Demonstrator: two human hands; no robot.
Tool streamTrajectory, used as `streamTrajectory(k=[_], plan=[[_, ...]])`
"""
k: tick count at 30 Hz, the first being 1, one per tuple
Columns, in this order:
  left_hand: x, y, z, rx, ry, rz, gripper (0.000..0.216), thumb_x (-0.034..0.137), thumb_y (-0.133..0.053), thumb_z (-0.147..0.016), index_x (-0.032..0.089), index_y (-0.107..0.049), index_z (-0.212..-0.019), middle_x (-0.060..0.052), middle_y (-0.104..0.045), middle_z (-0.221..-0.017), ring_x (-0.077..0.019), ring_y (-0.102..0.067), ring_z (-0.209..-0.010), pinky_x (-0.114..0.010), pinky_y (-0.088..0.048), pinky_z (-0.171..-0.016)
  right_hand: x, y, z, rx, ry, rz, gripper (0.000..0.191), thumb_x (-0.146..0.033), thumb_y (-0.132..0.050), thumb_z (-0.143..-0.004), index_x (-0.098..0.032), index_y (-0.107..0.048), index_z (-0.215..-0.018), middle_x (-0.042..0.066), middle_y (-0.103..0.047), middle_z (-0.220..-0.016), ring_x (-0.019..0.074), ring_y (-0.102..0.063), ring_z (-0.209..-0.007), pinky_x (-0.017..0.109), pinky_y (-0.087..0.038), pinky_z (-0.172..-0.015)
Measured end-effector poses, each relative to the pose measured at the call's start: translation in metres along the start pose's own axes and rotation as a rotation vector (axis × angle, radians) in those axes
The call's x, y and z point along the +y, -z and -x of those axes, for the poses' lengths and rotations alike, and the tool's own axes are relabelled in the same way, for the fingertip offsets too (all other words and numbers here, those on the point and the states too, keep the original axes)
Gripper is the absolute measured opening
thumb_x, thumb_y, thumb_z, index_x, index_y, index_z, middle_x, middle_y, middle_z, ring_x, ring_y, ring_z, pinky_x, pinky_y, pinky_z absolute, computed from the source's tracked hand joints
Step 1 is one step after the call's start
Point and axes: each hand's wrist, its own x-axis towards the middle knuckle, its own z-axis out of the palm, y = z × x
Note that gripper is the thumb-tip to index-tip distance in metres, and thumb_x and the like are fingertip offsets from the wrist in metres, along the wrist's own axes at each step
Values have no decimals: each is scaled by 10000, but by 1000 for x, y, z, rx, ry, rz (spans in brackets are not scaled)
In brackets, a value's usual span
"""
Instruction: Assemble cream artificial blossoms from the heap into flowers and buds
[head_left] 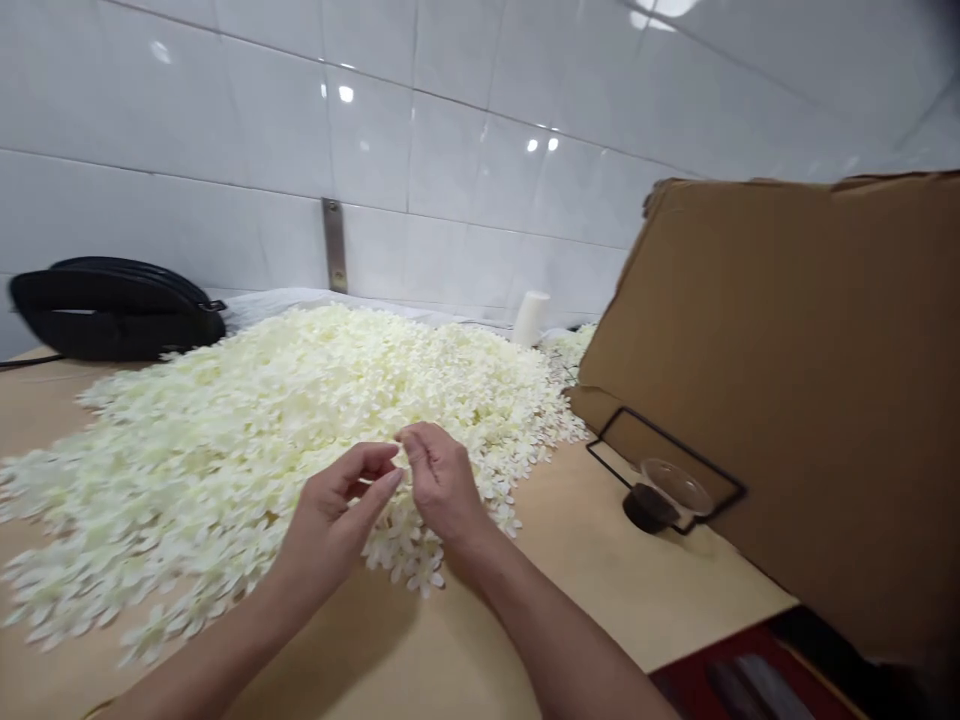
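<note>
A big heap of small cream-white artificial flowers [285, 410] covers the tan tabletop [592, 570]. My left hand [337, 520] and my right hand [442, 480] meet over the heap's near edge, fingertips pinched together around one small white flower [403, 458] that is mostly hidden between them. Both hands hover just above the flowers at the front of the pile.
A large brown cardboard sheet [787, 380] leans at the right, with a black wire frame [667, 460] and a small clear cup [664, 495] at its foot. A black bag [112, 310] lies at the back left by the tiled wall. A white cylinder [531, 318] stands behind the heap.
</note>
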Motion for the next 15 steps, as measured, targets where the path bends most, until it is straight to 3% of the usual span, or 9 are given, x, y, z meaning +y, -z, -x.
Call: streamTrajectory(k=[4,8,15], plan=[[2,5,0,28,124,99,253,364,-632,-690,190,-610,-873,-2,-609,-788,-129,-539,-720,-208,-443,-641,7,-3,-2,15,60,47,254,-162,-393,-829,-153,-614,-955,76,-574,-869,160,-539,-827,282,-437,-761],[5,3,-4,16,155,137,244,360,-644,-676,186,-624,-846,6,-609,-736,-123,-532,-686,-205,-447,-631,6,0,-2,57,39,27,291,-148,-411,-813,-133,-562,-1061,99,-594,-989,173,-545,-922,286,-435,-808],[-2,2,-4,23,56,139,176,305,-558,-749,151,-613,-814,-7,-590,-711,-124,-520,-670,-240,-447,-654,-8,3,4,-2,108,15,197,-219,-388,-848,-155,-574,-867,40,-588,-774,139,-547,-725,244,-407,-667]])
